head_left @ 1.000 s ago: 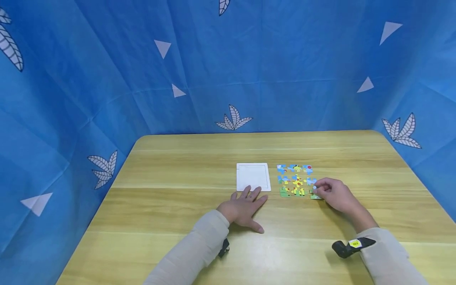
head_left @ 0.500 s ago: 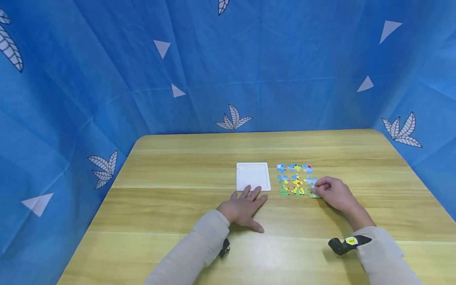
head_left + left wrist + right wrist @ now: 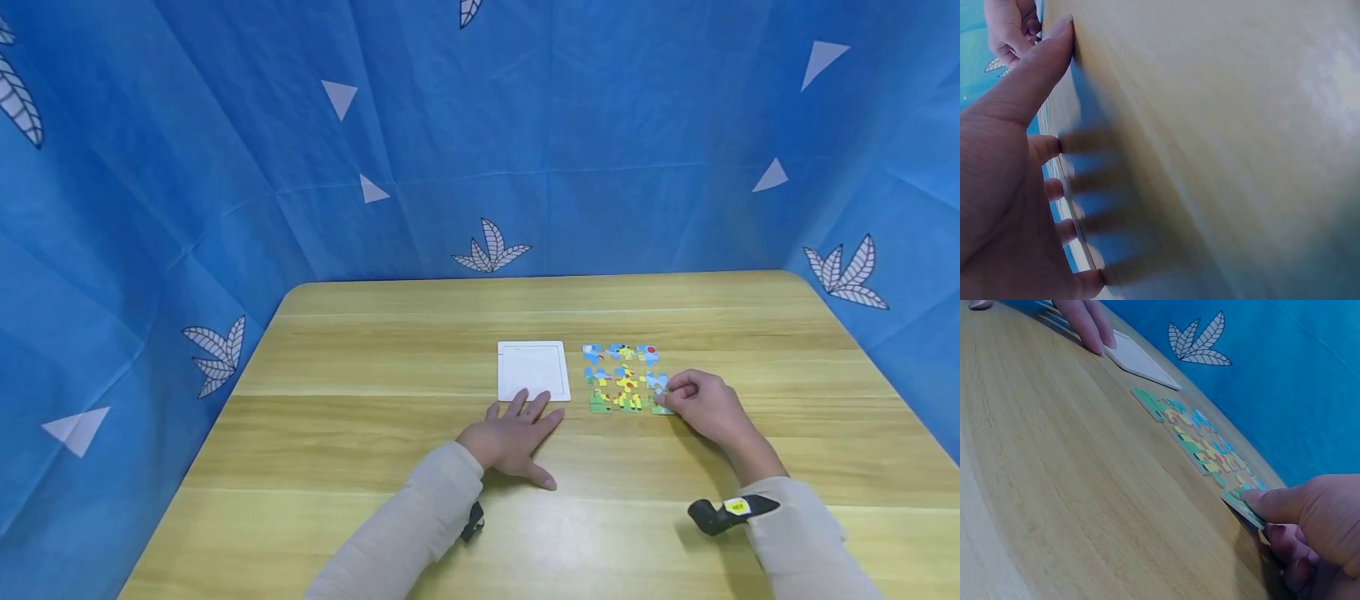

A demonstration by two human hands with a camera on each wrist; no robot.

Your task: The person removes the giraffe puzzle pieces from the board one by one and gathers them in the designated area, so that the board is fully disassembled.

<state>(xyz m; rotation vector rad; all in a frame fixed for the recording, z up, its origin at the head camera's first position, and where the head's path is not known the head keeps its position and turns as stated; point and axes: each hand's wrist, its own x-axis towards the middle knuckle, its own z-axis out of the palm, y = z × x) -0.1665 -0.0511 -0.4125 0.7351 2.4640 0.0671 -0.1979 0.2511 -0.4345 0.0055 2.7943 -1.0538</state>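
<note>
In the head view my right hand [image 3: 708, 408] is at the near right corner of a spread of colourful jigsaw pieces [image 3: 627, 385]. Its thumb and fingers pinch a green jigsaw piece [image 3: 1239, 505], low over the table in the right wrist view. The other pieces lie in loose rows with small gaps, showing blue, yellow and green. My left hand [image 3: 513, 442] rests palm down with fingers spread. Its fingertips meet the near edge of a white square puzzle frame [image 3: 534, 371], which has nothing in its recess.
Everything lies on a wood-grain table [image 3: 375, 350]. Blue cloth [image 3: 630, 125] with leaf and triangle prints hangs behind the table and along its sides. A dark wrist camera [image 3: 720, 517] sticks out from the right sleeve, low over the table.
My right hand has shifted slightly left and away from me, bringing the pinched jigsaw piece closer to its neighbours. The left hand and the white puzzle frame stay put.
</note>
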